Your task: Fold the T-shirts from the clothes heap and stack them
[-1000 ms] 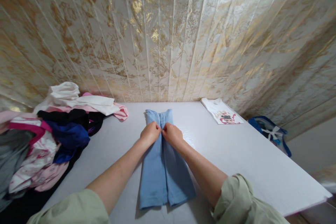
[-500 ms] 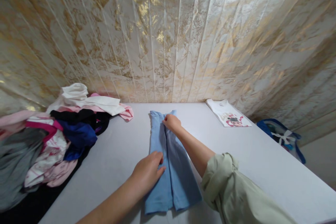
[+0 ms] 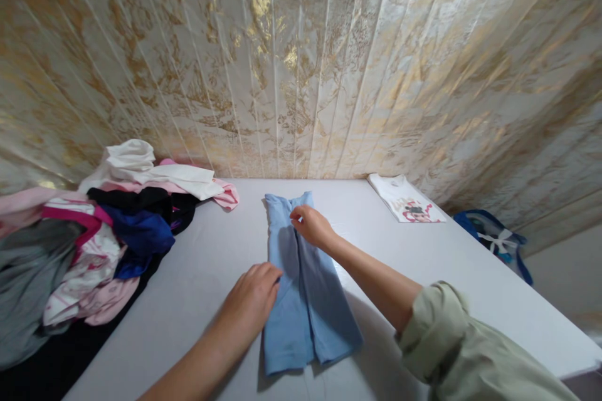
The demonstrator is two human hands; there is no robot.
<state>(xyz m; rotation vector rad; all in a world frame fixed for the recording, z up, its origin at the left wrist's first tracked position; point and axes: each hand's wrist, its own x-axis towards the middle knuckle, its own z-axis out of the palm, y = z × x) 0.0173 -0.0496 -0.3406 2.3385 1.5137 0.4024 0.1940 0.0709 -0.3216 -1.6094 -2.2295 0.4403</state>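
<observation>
Right grip (image 3: 311, 225) curled over blue garment (image 3: 295, 294) | left grip (image 3: 256, 291) across its edge | holds unclear

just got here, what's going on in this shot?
A person is working bare-handed on a light blue garment laid flat on a white table. The right hand is at its far end, fingers curled; the left hand is by its left edge. Whether either grips the cloth is unclear. A clothes pile lies left; a folded white shirt lies far right.
</observation>
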